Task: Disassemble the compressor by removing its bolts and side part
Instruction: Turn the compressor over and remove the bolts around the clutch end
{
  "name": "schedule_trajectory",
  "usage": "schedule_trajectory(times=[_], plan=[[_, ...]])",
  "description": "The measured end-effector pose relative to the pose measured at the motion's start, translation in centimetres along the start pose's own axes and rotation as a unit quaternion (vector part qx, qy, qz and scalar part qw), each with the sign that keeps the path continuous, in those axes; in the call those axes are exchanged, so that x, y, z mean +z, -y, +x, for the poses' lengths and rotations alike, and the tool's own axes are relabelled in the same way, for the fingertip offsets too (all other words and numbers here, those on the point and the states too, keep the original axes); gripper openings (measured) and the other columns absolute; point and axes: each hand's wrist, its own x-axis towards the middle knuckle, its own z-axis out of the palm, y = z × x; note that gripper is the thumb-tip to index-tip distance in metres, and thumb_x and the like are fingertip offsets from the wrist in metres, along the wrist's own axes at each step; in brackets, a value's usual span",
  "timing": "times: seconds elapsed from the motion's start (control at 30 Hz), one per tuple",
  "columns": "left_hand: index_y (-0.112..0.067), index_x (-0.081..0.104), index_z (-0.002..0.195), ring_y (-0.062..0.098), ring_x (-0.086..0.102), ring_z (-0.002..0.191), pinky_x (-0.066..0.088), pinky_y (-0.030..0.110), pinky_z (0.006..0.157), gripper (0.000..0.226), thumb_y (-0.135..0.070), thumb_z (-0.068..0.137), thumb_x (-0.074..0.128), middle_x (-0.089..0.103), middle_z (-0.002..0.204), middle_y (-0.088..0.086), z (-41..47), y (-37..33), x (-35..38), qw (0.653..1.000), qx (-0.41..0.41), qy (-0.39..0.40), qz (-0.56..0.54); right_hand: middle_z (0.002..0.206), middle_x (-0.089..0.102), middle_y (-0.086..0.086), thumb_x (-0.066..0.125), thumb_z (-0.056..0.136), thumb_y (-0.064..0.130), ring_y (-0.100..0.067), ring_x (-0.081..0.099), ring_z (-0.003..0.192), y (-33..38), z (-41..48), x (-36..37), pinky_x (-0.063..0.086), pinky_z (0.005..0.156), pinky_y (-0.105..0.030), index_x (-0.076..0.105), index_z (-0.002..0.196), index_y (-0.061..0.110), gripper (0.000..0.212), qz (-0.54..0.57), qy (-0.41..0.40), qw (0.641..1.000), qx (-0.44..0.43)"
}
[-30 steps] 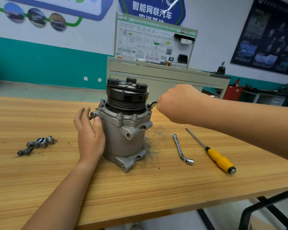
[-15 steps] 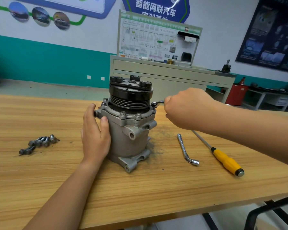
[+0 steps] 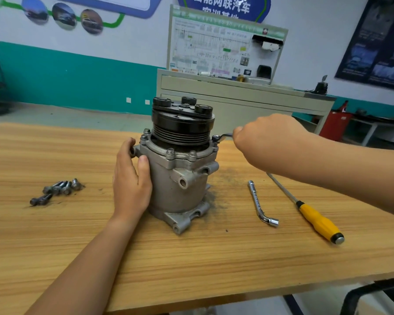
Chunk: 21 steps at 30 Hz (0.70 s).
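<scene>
A grey metal compressor stands upright on the wooden table, its black pulley on top. Several bolts stick up around the top flange. My left hand grips the left side of the body, thumb in front. My right hand holds a small wrench whose head sits on a bolt at the flange's right rim; most of the handle is hidden in my fist.
Several loose bolts lie on the table to the left. An L-shaped socket wrench and a yellow-handled screwdriver lie to the right. Dark grit is scattered beside the compressor's base. A beige cabinet stands behind the table.
My left hand closed in from the side and took hold of the compressor body. My right hand stays at the wrench on the right-rim bolt, with only a small shift.
</scene>
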Motion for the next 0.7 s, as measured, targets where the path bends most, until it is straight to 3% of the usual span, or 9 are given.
schedule_trajectory(times=[0.2,0.37,0.53,0.7], plan=[[-0.012,0.029,0.143,0.018,0.041,0.128,0.034,0.043,0.108,0.057,-0.037,0.091,0.032,0.040,0.142,0.004,0.0,0.0,-0.2,1.000,-0.012,0.002,-0.019,0.057,0.041,0.001,0.041,0.095,0.013,-0.014,0.039,0.046,-0.6,0.5,0.7,0.027,0.037,-0.022,0.057,0.098,0.012,0.016,0.033,-0.013,0.999,0.018],[-0.014,0.029,0.143,0.018,0.042,0.128,0.035,0.045,0.107,0.057,-0.038,0.091,0.033,0.041,0.142,0.002,0.0,0.2,-0.2,1.000,-0.012,0.002,-0.025,0.056,0.033,0.001,0.044,0.097,0.021,-0.015,0.029,0.044,0.6,0.6,1.6,0.022,0.038,-0.024,0.054,0.097,0.014,0.012,0.033,-0.038,0.998,0.031],[-0.013,0.029,0.143,0.017,0.041,0.128,0.034,0.041,0.108,0.057,-0.036,0.091,0.033,0.040,0.142,0.000,0.0,0.3,-0.2,1.000,-0.010,0.001,-0.026,0.055,0.037,0.003,0.030,0.097,0.029,-0.011,0.034,0.044,-0.8,0.4,1.9,0.022,0.038,-0.023,0.044,0.092,0.015,0.021,0.024,-0.052,0.998,0.001],[-0.014,0.028,0.143,0.015,0.040,0.128,0.033,0.036,0.108,0.057,-0.036,0.091,0.033,0.039,0.143,0.000,0.0,0.3,-0.1,1.000,-0.013,0.003,-0.028,0.057,0.040,0.005,0.037,0.095,0.013,-0.010,0.035,0.045,-1.9,2.2,3.2,0.022,0.039,-0.023,0.050,0.104,0.015,0.016,-0.002,-0.017,1.000,0.007]])
